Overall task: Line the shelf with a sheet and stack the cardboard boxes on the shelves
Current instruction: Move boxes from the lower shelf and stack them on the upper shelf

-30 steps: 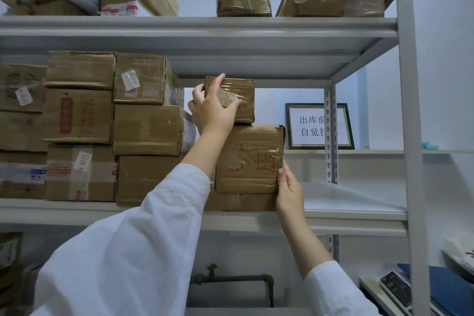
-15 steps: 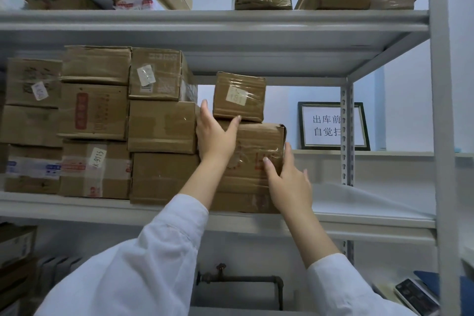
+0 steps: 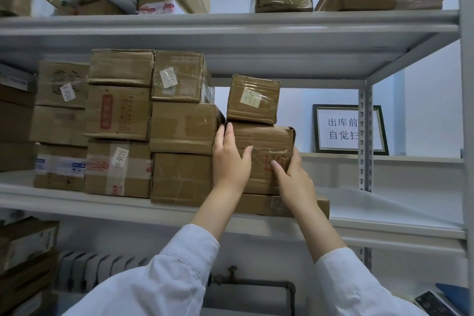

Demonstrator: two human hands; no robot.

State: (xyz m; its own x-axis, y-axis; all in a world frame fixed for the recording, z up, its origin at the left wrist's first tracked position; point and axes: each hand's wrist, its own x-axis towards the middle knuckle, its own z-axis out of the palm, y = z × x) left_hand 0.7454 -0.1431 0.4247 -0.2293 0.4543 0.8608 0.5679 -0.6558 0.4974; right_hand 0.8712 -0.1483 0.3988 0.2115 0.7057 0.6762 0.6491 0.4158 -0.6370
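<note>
Now the shelf (image 3: 77,202) across mid-frame shows its sheet (image 3: 397,210) bare at right. Centre, the middle box (image 3: 266,141) carries the small box (image 3: 252,100), freed since my left hand (image 3: 230,164) dropped to press the lower one's left edge, fingers straight. My right hand (image 3: 292,177) grasps its lower right corner; that box looks placed, so I judge I'm squaring the stack.
</note>
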